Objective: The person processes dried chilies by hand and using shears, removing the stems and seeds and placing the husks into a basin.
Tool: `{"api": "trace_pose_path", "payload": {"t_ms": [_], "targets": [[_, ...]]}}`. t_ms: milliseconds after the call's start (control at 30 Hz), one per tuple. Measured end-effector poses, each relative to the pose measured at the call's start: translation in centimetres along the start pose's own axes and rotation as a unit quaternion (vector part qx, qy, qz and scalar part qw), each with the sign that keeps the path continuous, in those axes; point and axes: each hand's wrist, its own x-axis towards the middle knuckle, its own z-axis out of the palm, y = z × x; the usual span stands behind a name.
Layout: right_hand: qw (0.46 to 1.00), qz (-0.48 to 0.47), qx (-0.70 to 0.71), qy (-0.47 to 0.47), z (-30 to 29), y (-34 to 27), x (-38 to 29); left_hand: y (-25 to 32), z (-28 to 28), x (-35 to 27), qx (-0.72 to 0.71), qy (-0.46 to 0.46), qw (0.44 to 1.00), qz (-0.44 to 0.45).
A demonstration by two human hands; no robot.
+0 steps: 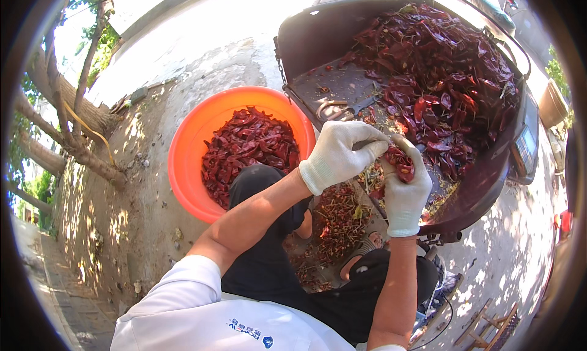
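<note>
In my right hand, which wears a pale knit glove, dried red chili peppers are gripped between the fingers and the palm. My left hand, gloved alike, has its thumb and forefinger pinched together at the top of these peppers; whether anything thin is between them is hidden. Both hands are over the near edge of a dark metal cargo bed. A large heap of dried red peppers fills its far right side. Scissors lie on the bed floor beyond my left hand.
Left of the bed stands an orange plastic tub holding red pepper pieces. Stems and scraps are piled on the ground between my legs. A chain hangs at the bed's corner. Tree trunks are at left, a wooden frame lower right.
</note>
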Motion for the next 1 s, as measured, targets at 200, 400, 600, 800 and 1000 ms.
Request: {"api": "trace_pose_path", "payload": {"t_ms": [200, 400, 600, 800, 1000], "targets": [[0.952, 0.230, 0.202, -0.014, -0.2, -0.9, -0.3, 0.9, 0.3, -0.3, -0.140, -0.010, 0.982, -0.126], [0.898, 0.288, 0.333, 0.011, 0.0, -1.1, -0.5, 0.5, 0.7, -0.3, -0.314, 0.001, 0.925, -0.214], [0.926, 0.269, 0.263, -0.021, -0.9, -1.8, 0.0, 1.0, 1.0, 0.0, -0.270, 0.000, 0.941, -0.206], [0.852, 0.340, 0.386, -0.096, -2.2, -1.5, 0.3, 0.7, 0.3, 0.4, -0.193, -0.039, 0.970, -0.146], [0.874, 0.358, 0.278, -0.174, -1.9, -1.7, 0.5, 0.0, -1.0, 0.7, 0.065, -0.037, 0.987, 0.140]]}}
